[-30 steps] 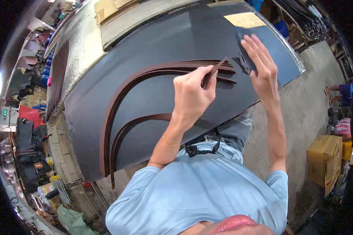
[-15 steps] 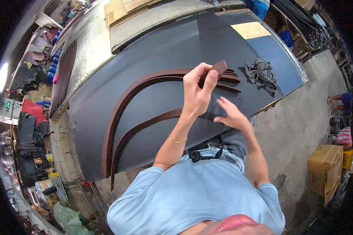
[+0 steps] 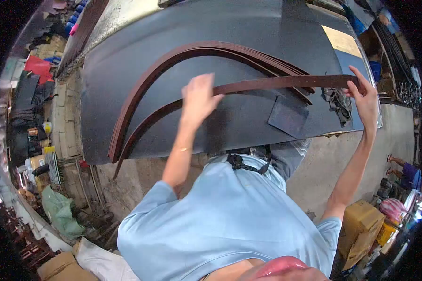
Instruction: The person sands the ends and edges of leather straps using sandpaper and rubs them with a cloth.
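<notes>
A long dark brown belt strap [image 3: 267, 84] stretches across the dark tabletop, its left part curving down past the front edge. My right hand [image 3: 365, 96] pinches the strap's right end between thumb and fingers, with one finger pointing up. My left hand [image 3: 199, 100] is over the strap's middle, thumb apart from the fingers; motion blurs it, and I cannot tell whether it grips. Behind lies a curved stack of several similar brown straps [image 3: 147, 77]. Between the hands, nearer me, is a flat dark square piece [image 3: 288, 116].
A crumpled dark cloth [image 3: 338, 105] lies by the right end of the table [image 3: 248, 28]. A tan sheet [image 3: 341, 41] rests at the far right corner. Cardboard boxes [image 3: 361, 225] stand on the floor at right. Another person [image 3: 408, 173] is partly visible at far right.
My right hand has moved far right and now holds the strap's end. My left hand, which held that raised end, has released it and moved left over the strap.
</notes>
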### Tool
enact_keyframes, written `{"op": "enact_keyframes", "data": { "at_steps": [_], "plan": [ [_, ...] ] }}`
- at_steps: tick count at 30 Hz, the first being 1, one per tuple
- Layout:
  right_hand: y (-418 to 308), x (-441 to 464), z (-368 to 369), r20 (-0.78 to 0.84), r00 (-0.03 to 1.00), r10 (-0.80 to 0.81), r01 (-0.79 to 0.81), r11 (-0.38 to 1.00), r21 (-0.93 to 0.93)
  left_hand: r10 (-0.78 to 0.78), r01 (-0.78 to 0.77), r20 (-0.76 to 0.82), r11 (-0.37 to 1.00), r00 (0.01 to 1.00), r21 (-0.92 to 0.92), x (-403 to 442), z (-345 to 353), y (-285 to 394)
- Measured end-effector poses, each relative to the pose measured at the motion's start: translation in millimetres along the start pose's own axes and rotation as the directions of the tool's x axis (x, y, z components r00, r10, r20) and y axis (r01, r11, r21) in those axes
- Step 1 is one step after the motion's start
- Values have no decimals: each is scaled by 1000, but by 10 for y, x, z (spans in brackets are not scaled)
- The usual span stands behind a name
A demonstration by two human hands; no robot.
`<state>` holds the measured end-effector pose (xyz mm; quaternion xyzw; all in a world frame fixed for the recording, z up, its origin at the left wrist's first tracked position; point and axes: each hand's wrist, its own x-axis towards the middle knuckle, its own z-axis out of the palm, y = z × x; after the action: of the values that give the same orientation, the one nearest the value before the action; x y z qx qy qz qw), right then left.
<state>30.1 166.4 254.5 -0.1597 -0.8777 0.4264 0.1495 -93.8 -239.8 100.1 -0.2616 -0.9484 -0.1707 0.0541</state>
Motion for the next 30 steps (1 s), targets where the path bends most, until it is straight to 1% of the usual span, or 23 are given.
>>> {"op": "enact_keyframes", "data": {
  "at_steps": [1,2,3,5,6,7,9,10,11,13,15,17,18,19,21,22,23,24,25,26,27,28,30],
  "plan": [
    [236,47,-85,13,999,41,-40,997,-67,-93,94,-16,989,996,113,-269,79,-442],
    [512,114,-118,33,999,42,-38,992,-117,-152,156,-34,974,988,166,-576,101,-825],
    [687,153,-128,43,998,53,-47,991,-128,-195,187,27,964,980,188,-828,15,-1114],
    [900,216,-121,88,983,162,-153,984,-94,-255,256,-34,940,966,226,-1217,-169,-1424],
    [938,229,-138,92,983,157,-152,987,-53,-363,348,37,914,931,207,-1342,-303,-1517],
    [996,272,-168,81,982,171,-166,984,-64,-454,430,108,883,884,189,-1381,-442,-1576],
    [1091,375,-272,50,978,201,-204,977,62,-364,366,-40,930,930,47,-1412,-691,-1632],
    [1043,397,-278,38,981,190,-193,976,102,-422,423,-45,906,906,22,-1373,-870,-1661],
    [1062,445,-315,24,981,195,-196,976,93,-479,480,-50,877,876,-1,-1279,-1080,-1691],
    [1115,587,-335,64,977,205,-213,966,149,-569,572,57,813,820,-107,-992,-1571,-1712],
    [1036,725,-236,70,977,202,-212,959,187,-392,396,89,918,916,-25,-695,-1865,-2080],
    [1048,885,-98,159,959,234,-266,935,232,-360,391,295,919,885,-52,-222,-2101,-2341],
    [1122,1002,-61,207,950,235,-272,947,169,-332,371,341,927,880,-54,39,-2167,-2465],
    [1153,1085,44,208,953,222,-260,949,178,-303,350,386,935,871,-56,306,-2194,-2581],
    [1173,1232,262,120,982,147,-170,963,210,-260,241,253,965,932,107,858,-2127,-2738],
    [1195,1316,365,24,986,166,-167,958,233,-115,102,85,984,990,145,1086,-2029,-2789],
    [1290,1375,477,18,987,158,-158,959,236,47,-30,-76,978,996,204,1267,-1873,-2830],
    [1429,1427,597,-84,996,-41,48,996,81,127,-87,-188,975,974,207,1431,-1680,-2842],
    [1539,1484,692,-153,956,-249,237,967,-95,205,-144,-297,966,933,215,1544,-1459,-2873],
    [1525,1500,845,-224,893,-390,336,910,-245,294,-196,-311,930,904,310,1605,-1208,-2973],
    [1409,1487,974,-197,806,-558,447,793,-414,407,-248,-349,873,844,420,1634,-936,-3087],
    [1474,1497,1046,-191,793,-579,446,765,-464,459,-299,-382,862,802,409,1647,-675,-3164],
    [1682,1483,1154,-159,790,-592,438,727,-529,451,-310,-428,880,783,360,1604,-315,-3204]
  ]
}}
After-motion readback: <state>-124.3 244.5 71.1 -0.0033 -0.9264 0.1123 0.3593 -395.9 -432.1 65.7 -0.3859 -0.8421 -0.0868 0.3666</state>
